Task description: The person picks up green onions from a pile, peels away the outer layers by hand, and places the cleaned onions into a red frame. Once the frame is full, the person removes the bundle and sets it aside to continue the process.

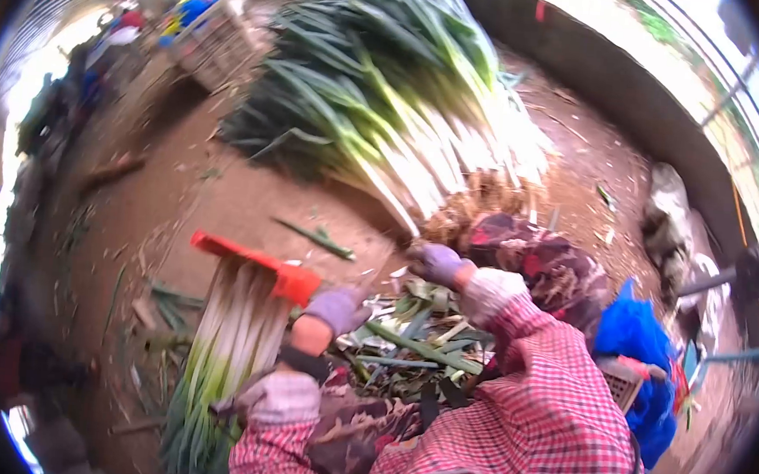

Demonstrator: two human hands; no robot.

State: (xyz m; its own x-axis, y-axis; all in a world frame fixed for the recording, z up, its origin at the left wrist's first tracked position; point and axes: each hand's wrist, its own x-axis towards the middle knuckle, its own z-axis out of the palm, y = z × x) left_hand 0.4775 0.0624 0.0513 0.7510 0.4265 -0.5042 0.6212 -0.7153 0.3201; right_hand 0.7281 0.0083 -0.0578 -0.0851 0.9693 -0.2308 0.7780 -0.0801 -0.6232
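A big pile of leeks (391, 86) lies on the ground at the top centre, its white stems and brown roots pointing toward me. My right hand (438, 264), in a purple glove, is closed at the root end of one leek (395, 207) at the pile's near edge. Lower left, my left hand (338, 309), also gloved in purple, is beside an orange-red holder (295, 284); its fingers are blurred. Cleaned leeks (234, 332) rest against that holder, white ends up toward it and green leaves downward. Stripped leaves (417, 329) lie between my arms.
A crate (212, 46) with blue and yellow items stands at the upper left. Blue netting (641, 365) lies at my right, by a small basket (622, 385). A low wall (605, 85) curves behind the pile. Pale sacks (671, 220) lean at the right.
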